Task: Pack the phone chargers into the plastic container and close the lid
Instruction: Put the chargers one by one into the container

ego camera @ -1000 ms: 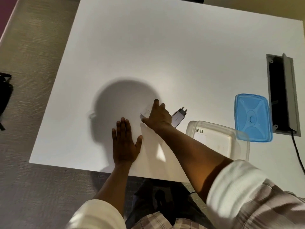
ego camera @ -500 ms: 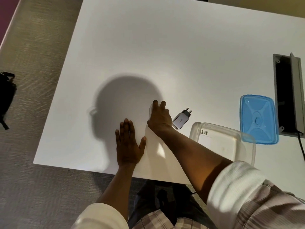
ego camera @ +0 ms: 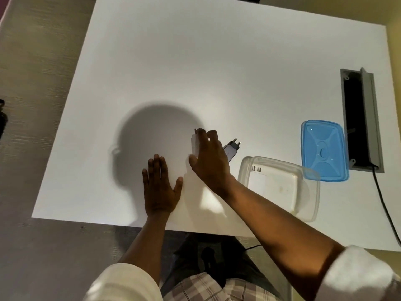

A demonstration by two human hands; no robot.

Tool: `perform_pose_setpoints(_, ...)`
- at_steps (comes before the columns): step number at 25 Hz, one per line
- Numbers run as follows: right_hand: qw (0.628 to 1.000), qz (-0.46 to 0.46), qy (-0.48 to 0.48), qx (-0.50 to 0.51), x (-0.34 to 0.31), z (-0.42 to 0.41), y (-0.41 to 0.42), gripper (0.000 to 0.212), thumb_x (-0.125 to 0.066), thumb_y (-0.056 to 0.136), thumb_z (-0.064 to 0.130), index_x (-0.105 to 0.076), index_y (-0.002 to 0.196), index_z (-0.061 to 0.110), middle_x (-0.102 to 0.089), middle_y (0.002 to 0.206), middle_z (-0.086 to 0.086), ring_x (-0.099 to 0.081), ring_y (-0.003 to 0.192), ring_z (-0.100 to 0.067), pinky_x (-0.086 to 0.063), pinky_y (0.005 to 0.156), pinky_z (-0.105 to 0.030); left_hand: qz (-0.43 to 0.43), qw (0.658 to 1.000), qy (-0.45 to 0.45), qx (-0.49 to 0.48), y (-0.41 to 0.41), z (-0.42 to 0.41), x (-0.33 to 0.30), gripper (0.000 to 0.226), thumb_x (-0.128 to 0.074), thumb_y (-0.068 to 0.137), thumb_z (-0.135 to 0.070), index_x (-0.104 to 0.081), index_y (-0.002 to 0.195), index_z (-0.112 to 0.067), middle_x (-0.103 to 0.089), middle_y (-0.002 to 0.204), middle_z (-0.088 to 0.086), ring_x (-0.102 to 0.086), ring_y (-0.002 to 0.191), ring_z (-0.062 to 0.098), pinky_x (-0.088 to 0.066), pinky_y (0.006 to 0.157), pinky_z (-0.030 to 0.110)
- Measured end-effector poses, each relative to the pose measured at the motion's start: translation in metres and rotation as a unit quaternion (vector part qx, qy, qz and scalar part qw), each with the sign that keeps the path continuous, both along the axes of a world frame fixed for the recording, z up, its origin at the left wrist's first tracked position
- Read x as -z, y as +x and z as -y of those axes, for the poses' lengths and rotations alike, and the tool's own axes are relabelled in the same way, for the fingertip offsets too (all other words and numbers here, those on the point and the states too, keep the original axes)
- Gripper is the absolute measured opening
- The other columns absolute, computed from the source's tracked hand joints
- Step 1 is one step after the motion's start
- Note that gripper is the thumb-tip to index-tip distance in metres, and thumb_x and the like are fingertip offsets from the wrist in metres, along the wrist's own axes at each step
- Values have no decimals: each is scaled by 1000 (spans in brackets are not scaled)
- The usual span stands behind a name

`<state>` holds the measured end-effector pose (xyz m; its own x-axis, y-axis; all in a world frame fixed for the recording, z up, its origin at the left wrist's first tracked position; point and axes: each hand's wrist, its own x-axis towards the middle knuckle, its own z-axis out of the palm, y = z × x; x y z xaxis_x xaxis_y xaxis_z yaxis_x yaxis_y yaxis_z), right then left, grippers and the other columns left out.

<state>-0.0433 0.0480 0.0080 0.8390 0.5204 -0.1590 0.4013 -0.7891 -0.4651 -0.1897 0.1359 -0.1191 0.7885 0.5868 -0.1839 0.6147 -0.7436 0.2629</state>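
Observation:
My right hand [ego camera: 209, 158] grips a white phone charger [ego camera: 194, 142] and holds it tilted just above the white table; most of the charger is hidden by my fingers. A grey charger with two prongs [ego camera: 231, 148] lies on the table just right of that hand. The clear plastic container [ego camera: 308, 200] stands open at the near right with a white charger [ego camera: 257, 178] inside. Its blue lid [ego camera: 324, 151] lies flat beyond the container's far right corner. My left hand [ego camera: 159, 187] rests palm down on the table, fingers apart, holding nothing.
A grey cable box [ego camera: 361, 120] is set into the table at the right, with a black cable [ego camera: 386, 205] running from it toward the near edge. The table's near edge [ego camera: 108, 222] runs just behind my left wrist. A dark object [ego camera: 2, 118] lies on the floor at far left.
My right hand has closed on the white charger and lifted it from flat to tilted on edge. My left hand has stayed flat on the table.

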Motion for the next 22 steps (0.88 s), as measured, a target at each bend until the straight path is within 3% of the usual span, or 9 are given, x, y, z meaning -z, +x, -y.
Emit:
perform_pose_setpoints(3, 999, 3, 33, 19, -33, 54, -2, 64, -67, 79, 24, -41, 136, 16, -48, 119, -8, -58, 98, -29, -52, 76, -35, -1, 1000, 0, 3, -1, 1, -1, 85, -34, 96, -61, -5, 161, -13, -6, 170, 8, -4, 157, 27, -10, 128, 49)
perform_pose_setpoints(5, 997, -3, 40, 59, -44, 98, 0, 65, -70, 79, 28, -41, 137, 21, -48, 124, -5, -55, 101, -22, -50, 73, -33, 2, 1000, -8, 7, -2, 2, -2, 86, -34, 96, -59, -3, 160, -12, -4, 170, 9, -3, 157, 27, -11, 127, 51)
perform_pose_setpoints(8, 995, -16, -33, 90, -49, 162, 3, 69, -73, 77, 29, -41, 137, 21, -52, 123, -4, -49, 95, -13, -40, 67, -27, 5, 1000, -11, 9, -3, 2, -4, 86, -33, 96, -59, -2, 160, -11, -4, 170, 10, -3, 157, 28, -11, 127, 51)
perform_pose_setpoints(14, 977, -86, -139, 136, -19, 222, 6, 70, -78, 75, 29, -43, 135, 19, -55, 119, -9, -59, 102, -29, -39, 70, -27, -5, 1000, -9, 12, -2, 2, -4, 86, -28, 95, -60, -1, 160, -10, -5, 169, 11, -5, 157, 29, -10, 127, 51)
perform_pose_setpoints(16, 971, -105, -150, 154, -1, 221, 12, 66, -76, 74, 27, -45, 132, 18, -56, 119, -12, -60, 101, -32, -43, 69, -31, -4, 1000, -5, 13, -2, 2, -4, 86, -27, 95, -60, 0, 160, -10, -4, 170, 11, -4, 157, 29, -9, 127, 50)
perform_pose_setpoints(19, 965, -122, -160, 166, 17, 220, 22, 67, -78, 74, 31, -46, 131, 16, -56, 119, -16, -60, 104, -35, -50, 80, -39, -5, 1000, 1, 14, -1, 3, -3, 86, -26, 95, -60, 0, 160, -10, -6, 169, 12, -6, 157, 30, -9, 127, 49)
perform_pose_setpoints(22, 966, -130, -160, 157, 27, 223, 27, 71, -81, 71, 36, -46, 130, 16, -58, 117, -15, -58, 107, -33, -49, 82, -38, -9, 1000, 4, 14, -1, 2, -2, 85, -26, 95, -59, -2, 160, -9, -7, 169, 13, -8, 156, 31, -10, 127, 49)
